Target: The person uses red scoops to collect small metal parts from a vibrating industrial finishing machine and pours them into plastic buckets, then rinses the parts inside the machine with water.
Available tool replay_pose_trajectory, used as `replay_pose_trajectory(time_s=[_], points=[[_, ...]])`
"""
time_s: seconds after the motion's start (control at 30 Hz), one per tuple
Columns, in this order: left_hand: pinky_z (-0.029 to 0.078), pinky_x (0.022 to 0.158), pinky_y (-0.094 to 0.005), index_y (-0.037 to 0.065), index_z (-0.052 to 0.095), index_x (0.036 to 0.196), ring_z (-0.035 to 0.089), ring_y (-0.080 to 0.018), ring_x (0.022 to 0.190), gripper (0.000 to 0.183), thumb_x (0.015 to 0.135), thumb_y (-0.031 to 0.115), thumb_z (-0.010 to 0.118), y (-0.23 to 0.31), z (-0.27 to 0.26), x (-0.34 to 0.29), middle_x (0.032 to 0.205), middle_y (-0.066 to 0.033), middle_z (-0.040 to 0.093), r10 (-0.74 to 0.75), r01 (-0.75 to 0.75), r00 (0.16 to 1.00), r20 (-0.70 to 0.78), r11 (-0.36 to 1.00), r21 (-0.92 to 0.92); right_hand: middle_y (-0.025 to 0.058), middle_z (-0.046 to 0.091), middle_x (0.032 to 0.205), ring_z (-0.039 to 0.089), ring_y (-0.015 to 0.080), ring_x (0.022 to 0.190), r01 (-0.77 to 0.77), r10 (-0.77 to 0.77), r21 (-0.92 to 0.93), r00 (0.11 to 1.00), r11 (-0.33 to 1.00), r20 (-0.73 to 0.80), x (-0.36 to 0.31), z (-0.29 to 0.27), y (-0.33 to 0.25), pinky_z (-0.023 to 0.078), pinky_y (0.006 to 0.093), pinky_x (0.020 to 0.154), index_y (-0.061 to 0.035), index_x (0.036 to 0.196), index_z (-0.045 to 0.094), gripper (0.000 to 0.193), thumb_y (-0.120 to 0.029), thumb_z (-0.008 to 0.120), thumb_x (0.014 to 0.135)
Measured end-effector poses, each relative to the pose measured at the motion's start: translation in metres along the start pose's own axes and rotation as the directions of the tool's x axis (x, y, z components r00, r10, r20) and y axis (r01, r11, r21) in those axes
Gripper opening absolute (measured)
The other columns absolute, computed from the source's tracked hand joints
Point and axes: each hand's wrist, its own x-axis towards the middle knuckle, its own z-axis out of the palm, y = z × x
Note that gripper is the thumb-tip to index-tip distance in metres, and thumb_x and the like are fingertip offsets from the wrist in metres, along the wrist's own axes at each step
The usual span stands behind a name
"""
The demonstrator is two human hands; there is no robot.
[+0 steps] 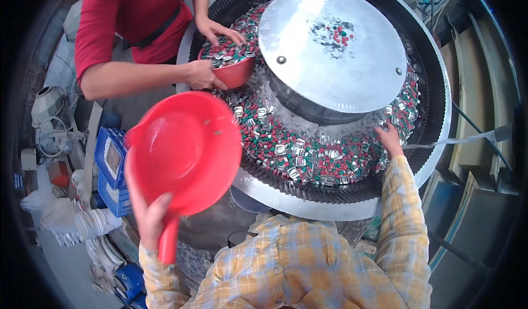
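Observation:
My left hand [147, 215] grips the handle of a red plastic dipper [190, 149], tilted so that its hollow faces up; a few small bits cling inside. At the right side of a round vibrating tub [308, 204], my right hand [389, 139] reaches down with bent fingers among the loose contents. What its fingertips hold is too small to make out. Red and green tumbling stones [335, 160] fill the tub's ring, mixed with shiny metal buckles [294, 172]. A round metal lid [330, 72] covers the tub's middle, with a few stones on it.
Across at the left, a co-worker in red holds a red bowl [234, 75] heaped with stones and buckles over the tub. Blue crates [113, 166] and stacked white containers [96, 222] stand at left. A stream of water [456, 141] comes in from the right.

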Motion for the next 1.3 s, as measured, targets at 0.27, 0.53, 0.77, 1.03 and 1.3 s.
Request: replay_pose_trajectory(time_s=[0.27,0.53,0.77,1.03,1.3], points=[[0.045,0.078,-0.0432,0.012,0.023,0.132,0.046,-0.0377,0.094,0.095,0.051,0.022,0.073,-0.078,0.159,0.075,0.103,-0.0199,0.04,-0.304,-0.299,0.877,0.371,0.258,0.919,0.026,0.019,0.136,0.02,0.0407,0.126,-0.363,0.377,-0.315,0.926,0.877,-0.017,0.021,0.039,0.031,0.021,0.0458,0.101,-0.0258,0.135,0.025,0.09,-0.053,0.064,0.059],[0.045,0.077,-0.0463,0.011,0.017,0.133,0.045,-0.0434,0.094,0.101,0.049,0.03,0.071,-0.143,0.198,0.07,0.104,-0.0249,0.038,-0.379,-0.509,0.723,0.578,0.274,0.816,0.0241,0.038,0.126,0.041,0.0345,0.115,-0.425,0.391,0.088,0.882,0.901,0.261,0.007,0.088,0.056,0.031,0.0354,0.097,-0.0004,0.131,0.03,0.099,-0.05,0.068,0.054],[0.042,0.084,-0.0462,0.012,0.009,0.135,0.048,-0.045,0.095,0.104,0.052,0.034,0.069,-0.156,0.188,0.075,0.109,-0.0288,0.036,-0.523,-0.195,0.725,0.448,0.468,0.862,0.0181,0.032,0.133,0.036,0.0293,0.12,-0.672,0.46,0.45,0.736,0.589,0.497,-0.058,0.127,-0.009,0.032,0.0382,0.096,-0.0036,0.134,0.023,0.098,-0.046,0.069,0.059],[0.038,0.089,-0.0443,0.012,0.008,0.135,0.046,-0.0466,0.101,0.102,0.054,0.034,0.066,-0.169,0.187,0.071,0.115,-0.0333,0.035,-0.597,-0.009,0.698,0.395,0.544,0.839,0.0175,0.048,0.111,0.059,0.0304,0.079,-0.721,0.217,0.679,0.691,0.138,0.69,-0.11,0.194,-0.122,0.052,0.0407,0.055,-0.0112,0.13,0.027,0.077,-0.041,0.065,0.07],[0.041,0.085,-0.0307,-0.002,0.02,0.13,0.049,-0.0232,0.098,0.083,0.059,0.014,0.061,-0.158,0.157,0.077,0.111,-0.0164,0.045,-0.514,0.298,0.659,0.548,0.849,0.437,0.01,0.049,0.108,0.052,0.0211,0.096,-0.678,0.027,0.647,0.697,0.348,0.717,-0.124,0.196,-0.151,0.045,0.039,0.076,-0.0133,0.124,0.033,0.054,-0.045,0.046,0.083]])
